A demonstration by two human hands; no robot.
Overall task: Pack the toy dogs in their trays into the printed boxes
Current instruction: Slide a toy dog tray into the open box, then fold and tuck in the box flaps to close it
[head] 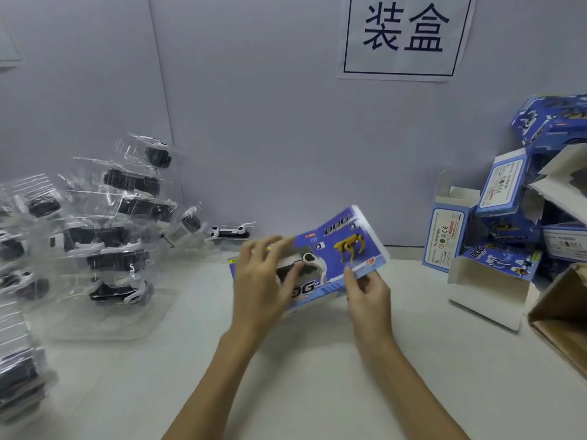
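Note:
A blue printed box (336,249) with a yellow dog picture is held tilted above the middle of the white table. My left hand (263,277) lies across its left half, fingers spread over the window where a black and white toy dog shows. My right hand (365,290) pinches the box's lower right edge between thumb and fingers. Clear plastic trays (120,217) holding black and white toy dogs are piled at the left.
Several blue printed boxes (508,201), some with open flaps, are heaped at the right against the grey wall. A brown carton (559,312) stands at the right edge. One loose toy dog (230,232) lies near the wall behind the held box.

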